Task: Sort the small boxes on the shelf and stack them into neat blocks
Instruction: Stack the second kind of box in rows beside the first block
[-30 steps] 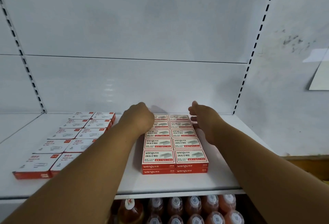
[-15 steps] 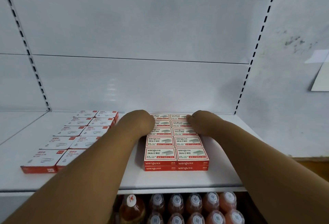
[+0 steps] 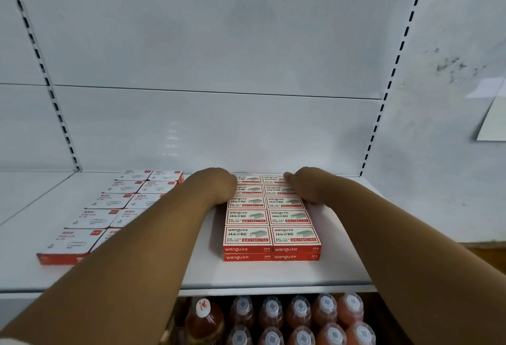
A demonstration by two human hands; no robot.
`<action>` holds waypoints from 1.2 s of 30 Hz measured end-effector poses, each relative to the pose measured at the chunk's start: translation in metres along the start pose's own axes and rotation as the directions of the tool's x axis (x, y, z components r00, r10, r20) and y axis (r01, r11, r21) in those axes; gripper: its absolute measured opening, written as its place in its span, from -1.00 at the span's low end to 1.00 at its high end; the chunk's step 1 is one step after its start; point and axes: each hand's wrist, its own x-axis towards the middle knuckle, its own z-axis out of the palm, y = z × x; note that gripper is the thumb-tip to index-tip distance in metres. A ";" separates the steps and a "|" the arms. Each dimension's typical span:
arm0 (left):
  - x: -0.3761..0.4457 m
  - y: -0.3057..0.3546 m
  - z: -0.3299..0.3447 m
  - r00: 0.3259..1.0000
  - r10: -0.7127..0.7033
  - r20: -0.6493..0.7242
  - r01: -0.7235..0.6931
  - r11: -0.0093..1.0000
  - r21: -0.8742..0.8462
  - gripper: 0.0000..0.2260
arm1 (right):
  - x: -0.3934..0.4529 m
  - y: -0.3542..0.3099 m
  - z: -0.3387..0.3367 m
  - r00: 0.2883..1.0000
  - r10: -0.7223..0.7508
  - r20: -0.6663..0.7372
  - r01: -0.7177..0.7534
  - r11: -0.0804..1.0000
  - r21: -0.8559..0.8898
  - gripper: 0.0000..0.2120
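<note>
The block of red staple boxes (image 3: 272, 220) is sitting right of centre on the white shelf (image 3: 273, 276), two columns wide, five rows deep and two layers high at its near face, so about twenty boxes if the lower layer is complete. The left hand (image 3: 219, 188) and right hand (image 3: 302, 188) are now lying low against the block's far corners, one on each side; a second ago they were raised and poised above it, so they have come down to square up the far rows. Whether the fingers are curling round the boxes or pressing flat I cannot tell, since they are hidden behind the knuckles. That suggests this block is nearly finished. To the left, well apart, a flat block of white paper-clip boxes (image 3: 109, 216) is lying in two columns of five, ten showing. Below the shelf, orange bottles (image 3: 273, 320) are standing in rows, roughly a dozen visible.
</note>
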 end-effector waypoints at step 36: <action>-0.013 -0.008 0.005 0.998 0.064 -0.003 -0.064 0.997 0.047 -0.51 | -0.006 0.012 0.010 1.000 0.010 0.012 -0.009 0.999 -0.033 -0.46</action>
